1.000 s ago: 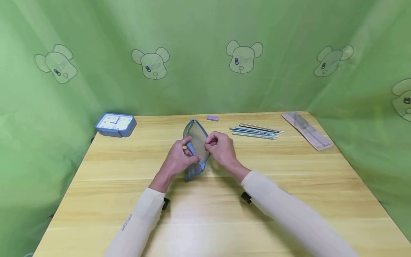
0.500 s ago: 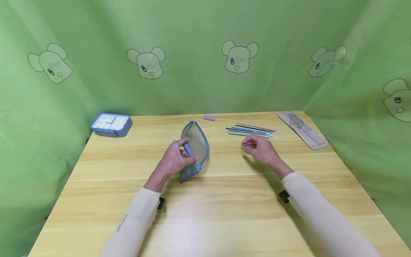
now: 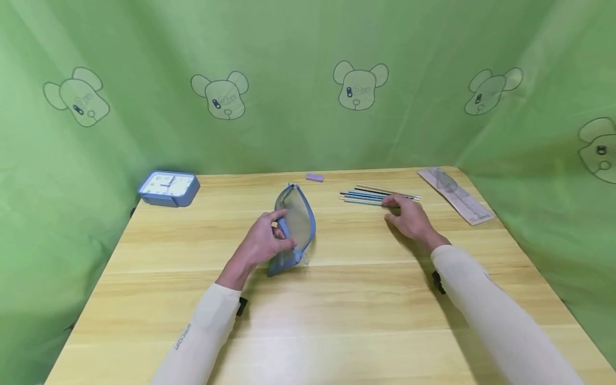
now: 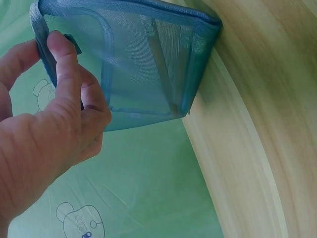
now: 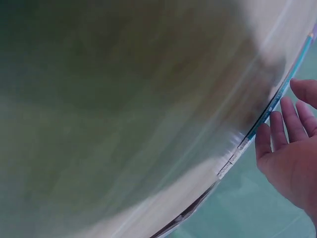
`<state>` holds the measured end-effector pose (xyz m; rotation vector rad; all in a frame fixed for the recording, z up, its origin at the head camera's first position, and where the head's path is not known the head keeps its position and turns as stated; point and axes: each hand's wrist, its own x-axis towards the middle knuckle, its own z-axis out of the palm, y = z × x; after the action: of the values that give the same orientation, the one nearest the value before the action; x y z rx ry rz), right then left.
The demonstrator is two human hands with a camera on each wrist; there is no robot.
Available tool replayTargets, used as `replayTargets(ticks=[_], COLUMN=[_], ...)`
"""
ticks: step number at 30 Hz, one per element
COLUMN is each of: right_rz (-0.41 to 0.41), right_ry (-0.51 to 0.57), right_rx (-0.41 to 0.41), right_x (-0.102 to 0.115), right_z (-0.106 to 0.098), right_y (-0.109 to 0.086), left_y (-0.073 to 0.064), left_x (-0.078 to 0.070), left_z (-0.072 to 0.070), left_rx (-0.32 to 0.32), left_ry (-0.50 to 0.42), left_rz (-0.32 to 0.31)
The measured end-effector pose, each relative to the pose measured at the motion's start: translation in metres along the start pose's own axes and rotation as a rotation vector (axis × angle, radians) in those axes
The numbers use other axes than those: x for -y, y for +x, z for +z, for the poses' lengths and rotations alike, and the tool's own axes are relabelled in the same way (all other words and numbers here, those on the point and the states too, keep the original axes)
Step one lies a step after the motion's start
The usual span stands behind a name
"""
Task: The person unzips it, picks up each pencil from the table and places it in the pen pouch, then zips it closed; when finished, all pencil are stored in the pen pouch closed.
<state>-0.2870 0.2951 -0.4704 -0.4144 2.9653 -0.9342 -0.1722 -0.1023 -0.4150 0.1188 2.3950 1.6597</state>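
My left hand (image 3: 261,239) holds a blue mesh zip pouch (image 3: 300,218) by one edge of its mouth, which gapes toward the right. Through the mesh in the left wrist view, slim stick-like shapes (image 4: 161,64) show inside the pouch (image 4: 131,54). My right hand (image 3: 410,218) is over the right part of a row of several pencils (image 3: 358,196), its fingertips at the nearest ones. Seen from the right wrist, the fingers of that hand (image 5: 290,144) are loosely extended beside the pencils (image 5: 265,114), with thumb and fingers apart.
A blue alarm clock (image 3: 168,188) stands at the table's back left. Near the back edge lies a small purple block (image 3: 315,177), like an eraser. A flat packet with clear rulers (image 3: 457,197) lies at the back right. A green curtain (image 3: 298,139) hangs behind the table.
My right hand has left the pouch's mouth and moved right to the pencils. My left hand keeps holding the pouch in nearly the same place.
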Motion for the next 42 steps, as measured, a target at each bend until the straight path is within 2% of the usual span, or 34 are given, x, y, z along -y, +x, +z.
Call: replayTargets(ticks=[6, 20, 28, 32, 42], right_rz=[-0.023, -0.065, -0.078, -0.091, -0.111], right_ry=[-0.062, -0.125, -0.225, -0.212, -0.102], right_rx=[0.022, 0.037, 0.057, 0.057, 0.086], right_x=[0.001, 0.007, 0.003, 0.004, 0.017], right_z=[0.0, 0.003, 0.003, 0.003, 0.012], right_y=[0.006, 0.01, 0.014, 0.012, 0.003], left_y=[0.0, 0.0, 0.001, 0.001, 0.001], left_x=[-0.002, -0.003, -0.002, -0.002, -0.001], left_z=[-0.001, -0.003, -0.003, -0.003, -0.004], left_rx=[0.016, 0.008, 0.012, 0.008, 0.004], left_ry=[0.004, 0.007, 0.009, 0.018, 0.02], left_rz=[0.001, -0.005, 0.002, 0.006, -0.004])
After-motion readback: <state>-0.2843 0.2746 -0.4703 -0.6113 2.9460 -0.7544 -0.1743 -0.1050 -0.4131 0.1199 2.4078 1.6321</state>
